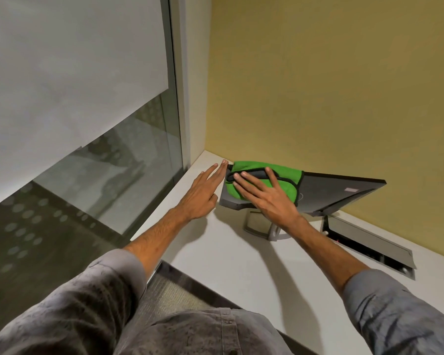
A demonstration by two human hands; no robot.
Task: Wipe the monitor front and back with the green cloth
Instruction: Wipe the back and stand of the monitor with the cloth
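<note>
A dark monitor point(338, 198) stands on a grey stand point(262, 226) on the white desk point(241, 265), its screen facing away from me toward the yellow wall. The green cloth point(285, 175), edged in black, is draped over the monitor's left end and top edge. My right hand point(264, 198) lies flat on the cloth, fingers spread and straight, pressing it against the monitor's back. My left hand point(203, 196) reaches alongside the monitor's left edge with straight fingers, their tips near the top corner; whether it touches the monitor is unclear.
A glass wall point(87, 188) with a frosted upper band stands to the left. The yellow wall point(331, 85) runs close behind the monitor. An open cable hatch point(369, 242) with a raised grey lid sits in the desk at the right. Carpet point(169, 295) shows below the desk edge.
</note>
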